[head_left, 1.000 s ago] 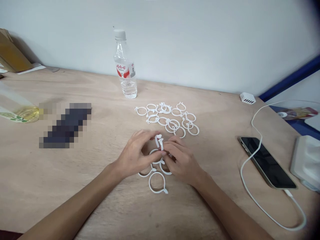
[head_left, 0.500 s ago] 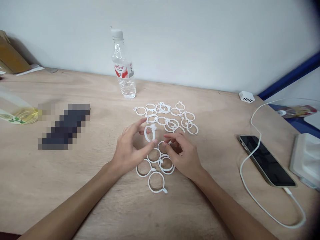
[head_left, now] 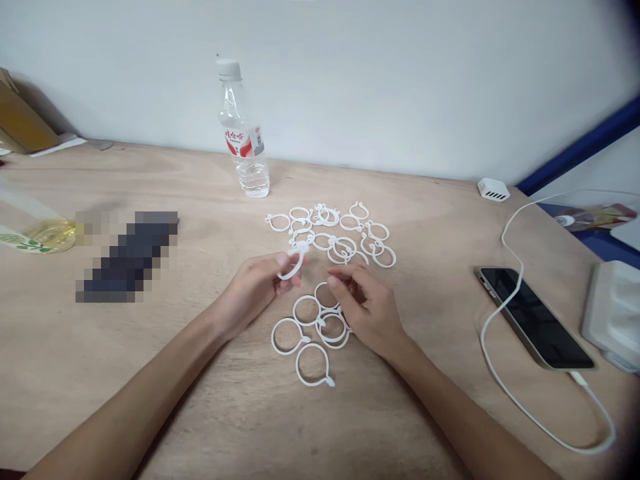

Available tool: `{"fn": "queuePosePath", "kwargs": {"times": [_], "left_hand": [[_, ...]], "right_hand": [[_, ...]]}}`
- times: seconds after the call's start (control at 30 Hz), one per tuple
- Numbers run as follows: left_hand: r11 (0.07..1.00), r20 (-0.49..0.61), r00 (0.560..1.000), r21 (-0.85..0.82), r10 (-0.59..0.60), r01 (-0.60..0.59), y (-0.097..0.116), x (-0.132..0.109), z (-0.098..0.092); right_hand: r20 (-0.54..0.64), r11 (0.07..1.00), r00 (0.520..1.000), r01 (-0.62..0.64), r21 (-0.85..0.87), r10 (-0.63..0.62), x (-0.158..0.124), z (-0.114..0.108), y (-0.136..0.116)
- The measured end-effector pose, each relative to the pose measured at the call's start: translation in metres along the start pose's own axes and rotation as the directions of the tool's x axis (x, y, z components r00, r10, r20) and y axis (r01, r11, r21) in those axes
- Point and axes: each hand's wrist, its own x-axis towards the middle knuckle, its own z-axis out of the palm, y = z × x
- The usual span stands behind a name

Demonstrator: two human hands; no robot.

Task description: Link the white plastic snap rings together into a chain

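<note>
Leftward goes the left hand (head_left: 255, 290), away from the right, and its white ring (head_left: 296, 269) has tipped over with it! Closest in on the bench (head_left: 235, 407), a front ring (head_left: 297, 367) lies flat, with the near rings (head_left: 321, 321) just beyond, some overlapping. Now the right hand (head_left: 367, 307), at their right edge: fingers loosely curled, thumb apart from index, nothing visible between them. Across the gap, left fingers pinch the white ring by its near side; it's tilted, knob end pointing away, straight at the far rings (head_left: 333, 241). They spread beyond the fingers and rightward; which hand is nearer them? Hardly anything in it! Farther back, the bottle (head_left: 245, 140) stands upright.
</note>
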Motion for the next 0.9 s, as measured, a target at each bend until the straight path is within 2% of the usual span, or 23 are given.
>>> {"fn": "queuePosePath", "kwargs": {"times": [0.03, 0.07, 0.1, 0.13, 0.2, 0.27, 0.33, 0.37, 0.43, 0.53, 0.57, 0.63, 0.73, 0.8, 0.9], "left_hand": [[0.973, -0.008, 0.995, 0.213, 0.096, -0.092, -0.005, 0.0, 0.001], [0.882, 0.005, 0.975, 0.425, 0.222, -0.203, -0.01, -0.001, 0.001], [0.739, 0.069, 0.936, 0.595, 0.345, -0.316, -0.014, -0.002, 0.002], [0.589, 0.15, 0.886, 0.697, 0.438, -0.409, -0.019, -0.002, 0.002], [0.376, 0.268, 0.791, 0.766, 0.55, -0.522, -0.024, -0.003, 0.001], [0.289, 0.315, 0.73, 0.768, 0.606, -0.572, -0.026, -0.003, -0.001], [0.274, 0.324, 0.702, 0.755, 0.634, -0.596, -0.026, -0.002, -0.002], [0.291, 0.318, 0.705, 0.747, 0.634, -0.598, -0.025, -0.002, -0.002], [0.379, 0.287, 0.76, 0.732, 0.583, -0.566, -0.022, -0.003, -0.002], [0.548, 0.219, 0.883, 0.715, 0.414, -0.434, -0.018, -0.004, -0.001], [0.585, 0.203, 0.909, 0.71, 0.365, -0.393, -0.017, -0.005, 0.0], [0.62, 0.19, 0.932, 0.703, 0.309, -0.349, -0.015, -0.006, 0.001], [0.625, 0.206, 0.936, 0.7, 0.285, -0.344, -0.015, -0.006, 0.002], [0.6, 0.214, 0.919, 0.704, 0.332, -0.38, -0.016, -0.005, 0.002], [0.511, 0.249, 0.863, 0.721, 0.44, -0.469, -0.018, -0.003, 0.001]], "right_hand": [[0.006, 0.999, 1.0, -0.023, 0.027, 0.023, 0.0, -0.001, -0.001], [0.012, 0.997, 0.999, -0.05, 0.055, 0.049, 0.001, -0.002, -0.001], [0.02, 0.994, 0.997, -0.075, 0.083, 0.074, 0.001, -0.004, -0.002], [0.031, 0.99, 0.995, -0.097, 0.107, 0.094, 0.002, -0.005, -0.002], [0.061, 0.984, 0.993, -0.109, 0.139, 0.101, 0.003, -0.006, -0.002], [0.089, 0.984, 0.994, -0.079, 0.159, 0.065, 0.004, -0.006, -0.002], [0.106, 0.985, 0.994, -0.025, 0.173, 0.007, 0.005, -0.005, -0.001], [0.107, 0.984, 0.994, 0.001, 0.179, -0.021, 0.005, -0.005, -0.001], [0.105, 0.982, 0.993, 0.037, 0.185, -0.057, 0.005, -0.004, -0.001], [0.1, 0.983, 0.993, 0.049, 0.179, -0.067, 0.005, -0.004, 0.001], [0.101, 0.984, 0.993, 0.044, 0.175, -0.062, 0.005, -0.004, 0.001], [0.109, 0.985, 0.993, 0.033, 0.17, -0.052, 0.005, -0.005, 0.002], [0.127, 0.985, 0.991, 0.022, 0.17, -0.044, 0.004, -0.006, 0.001], [0.114, 0.985, 0.992, 0.028, 0.171, -0.048, 0.004, -0.006, 0.001], [-0.033, 0.996, 0.999, 0.029, 0.087, -0.026, 0.005, -0.005, 0.004]]}}
